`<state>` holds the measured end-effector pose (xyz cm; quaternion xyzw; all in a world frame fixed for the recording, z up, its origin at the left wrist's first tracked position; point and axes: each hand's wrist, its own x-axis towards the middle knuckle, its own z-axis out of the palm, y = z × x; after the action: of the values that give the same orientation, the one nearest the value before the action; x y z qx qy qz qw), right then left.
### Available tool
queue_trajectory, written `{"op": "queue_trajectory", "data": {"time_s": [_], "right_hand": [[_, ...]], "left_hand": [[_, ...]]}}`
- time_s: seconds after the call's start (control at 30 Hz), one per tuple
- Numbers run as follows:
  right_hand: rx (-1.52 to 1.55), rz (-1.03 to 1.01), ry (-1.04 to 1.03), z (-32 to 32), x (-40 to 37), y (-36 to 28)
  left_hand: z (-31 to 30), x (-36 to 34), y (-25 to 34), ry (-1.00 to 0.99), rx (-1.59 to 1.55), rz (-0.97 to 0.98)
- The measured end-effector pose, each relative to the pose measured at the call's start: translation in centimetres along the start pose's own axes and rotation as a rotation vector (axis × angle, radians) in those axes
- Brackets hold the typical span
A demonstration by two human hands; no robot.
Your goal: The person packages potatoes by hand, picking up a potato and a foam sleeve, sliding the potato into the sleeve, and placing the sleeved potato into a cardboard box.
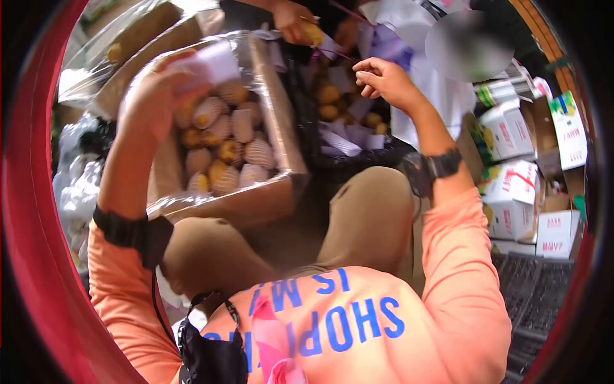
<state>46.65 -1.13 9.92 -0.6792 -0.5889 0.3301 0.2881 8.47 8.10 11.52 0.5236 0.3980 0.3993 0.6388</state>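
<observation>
My left hand (153, 93), blurred by motion, is above the left part of a plastic-lined cardboard box (276, 105). Its fingers are closed on a white foam sleeve (219, 63). Inside the box lie several yellow fruits (230, 152), many in white foam nets. My right hand (389, 82) hovers at the right of a dark-lined container (364, 160), its fingers loosely curled and apart, with nothing visible in them. That container holds yellow fruits (329, 95) without nets and white sleeves (340, 142).
Another person's hand (293, 22) holds a yellow fruit (313, 34) at the top, beside a thin pink strand. Printed cartons (508, 131) stand at the right, above a dark crate (534, 301). Clear plastic bags (77, 176) lie at the left.
</observation>
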Motion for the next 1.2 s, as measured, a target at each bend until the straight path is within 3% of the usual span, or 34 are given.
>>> {"op": "queue_trajectory", "data": {"time_s": [0.1,0.17,0.23,0.3,0.33,0.4,0.5,0.57,0.6,0.67,0.7,0.77,0.8,0.83,0.9,1.0,1.07,1.13,1.2], "right_hand": [[-0.082,0.251,-0.029,-0.9,1.6,9.6],[-0.228,0.321,-0.082,-0.2,1.7,13.3],[-0.597,0.104,0.006,0.2,2.2,18.0],[-0.728,0.2,-0.059,0.5,3.1,22.4],[-0.87,0.288,-0.122,0.4,3.3,23.2],[-0.887,0.354,-0.18,1.0,2.8,23.4],[-0.892,0.439,-0.295,1.6,2.9,21.9],[-0.893,0.333,-0.098,3.2,1.7,24.6],[-0.892,0.335,-0.094,3.3,1.8,25.0],[-0.869,0.366,-0.306,3.2,2.1,25.3],[-0.872,0.363,-0.294,2.9,2.0,25.0],[-0.549,0.291,0.11,2.7,1.4,24.2],[-0.554,0.124,0.282,2.1,2.1,24.5],[-0.325,0.224,0.199,0.7,2.1,22.3],[-0.152,0.325,0.042,-1.2,2.4,20.3],[-0.527,0.139,-0.078,-1.6,2.0,21.0],[-0.571,0.156,-0.291,0.5,1.8,22.7],[-0.691,0.154,-0.659,3.4,1.6,23.9],[-0.808,0.312,-0.673,5.9,1.2,25.0]], "left_hand": [[7.7,-2.1,-1.3,-0.314,-0.026,-0.167],[10.8,-2.1,-2.0,-0.382,0.085,-0.172],[12.7,-2.2,-2.6,-0.351,0.197,-0.076],[12.9,-1.7,-4.3,-0.294,0.24,-0.09],[12.6,-1.2,-5.2,-0.299,0.241,-0.1],[11.6,-0.4,-6.6,-0.293,0.162,-0.328],[11.0,0.8,-7.6,-0.246,0.153,-0.358],[11.4,1.3,-7.6,-0.239,0.107,-0.36],[11.6,1.4,-7.5,-0.219,0.124,-0.361],[11.7,1.7,-7.5,-0.202,0.141,-0.352],[11.8,1.8,-7.7,-0.201,0.131,-0.322],[11.6,1.7,-7.6,-0.192,0.12,-0.285],[11.9,1.5,-7.3,-0.177,0.173,-0.257],[11.9,1.2,-7.2,-0.159,0.223,-0.231],[11.5,0.9,-7.5,-0.151,0.176,-0.233],[11.4,0.1,-6.9,-0.13,0.124,-0.209],[11.1,-0.7,-5.5,-0.077,0.184,-0.23],[9.6,-0.6,-6.7,-0.058,0.183,-0.156],[8.7,-1.5,-6.1,-0.014,0.245,-0.242]]}}
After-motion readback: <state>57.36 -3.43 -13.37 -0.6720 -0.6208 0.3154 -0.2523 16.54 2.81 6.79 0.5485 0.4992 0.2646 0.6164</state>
